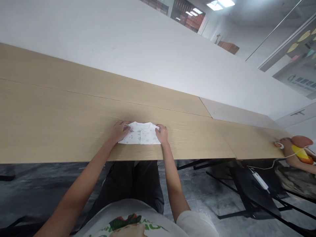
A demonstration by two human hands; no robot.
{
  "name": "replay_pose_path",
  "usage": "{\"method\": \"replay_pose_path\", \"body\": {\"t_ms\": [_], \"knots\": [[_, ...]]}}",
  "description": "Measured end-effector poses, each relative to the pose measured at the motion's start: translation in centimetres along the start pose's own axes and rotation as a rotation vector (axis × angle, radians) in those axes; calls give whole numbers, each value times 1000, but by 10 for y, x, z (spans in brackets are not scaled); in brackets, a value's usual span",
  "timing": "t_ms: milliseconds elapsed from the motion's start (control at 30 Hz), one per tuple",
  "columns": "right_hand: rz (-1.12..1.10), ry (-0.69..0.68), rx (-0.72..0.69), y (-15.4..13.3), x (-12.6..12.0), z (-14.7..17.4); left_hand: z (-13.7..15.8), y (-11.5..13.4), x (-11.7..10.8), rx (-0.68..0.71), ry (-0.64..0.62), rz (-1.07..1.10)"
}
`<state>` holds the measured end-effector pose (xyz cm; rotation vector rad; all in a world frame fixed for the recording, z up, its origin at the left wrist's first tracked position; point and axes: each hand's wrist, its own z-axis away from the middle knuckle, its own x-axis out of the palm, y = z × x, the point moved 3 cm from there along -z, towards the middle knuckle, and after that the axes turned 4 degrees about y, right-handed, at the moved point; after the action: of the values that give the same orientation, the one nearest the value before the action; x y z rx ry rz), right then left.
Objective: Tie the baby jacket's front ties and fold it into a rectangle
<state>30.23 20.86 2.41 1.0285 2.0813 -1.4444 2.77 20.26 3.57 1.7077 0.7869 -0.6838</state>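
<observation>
Cloth: a small white cloth (140, 133) with tiny green prints is lying folded on the wooden surface (61, 115), close to the near edge.
Left hand: the left hand (119, 131) is pressing flat on the cloth's left end, its grip spread wide and holding nothing.
Right hand: the right hand (162, 133) is resting on the cloth's right end, fingers curled at the edge.
Far right: another person's hand (283, 144) is lying on the surface, well apart.

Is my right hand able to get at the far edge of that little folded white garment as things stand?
Probably yes. The right hand already rests on the right end of the folded white garment, the left hand sits on the opposite end, and nothing lies on the wooden table beyond its far edge.
</observation>
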Motion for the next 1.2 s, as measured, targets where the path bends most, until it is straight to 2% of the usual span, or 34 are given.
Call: {"method": "replay_pose_path", "body": {"t_ms": [333,533,633,767,833,900,1033,1133,1200], "knots": [[-12,-13,-19,-4,-3,2,0,-4,1,-9,10,23],[-39,-3,43,-6,-6,2,-2,-3,1,26,17,68],[-197,42,110,-7,-7,2,-2,-3,-2,-8,51,156],[-593,123,221,-14,-17,3,-2,0,-15,-138,80,386],[-744,143,224,-25,-32,2,-4,8,-31,-168,123,506],[-829,149,162,-41,-56,0,-7,23,-54,-127,197,620],[-812,224,-113,-84,-122,-2,-4,67,-119,193,408,783],[-668,343,-325,-116,-172,12,17,99,-166,439,544,683],[-570,404,-370,-132,-197,24,34,112,-188,528,570,612]]}}
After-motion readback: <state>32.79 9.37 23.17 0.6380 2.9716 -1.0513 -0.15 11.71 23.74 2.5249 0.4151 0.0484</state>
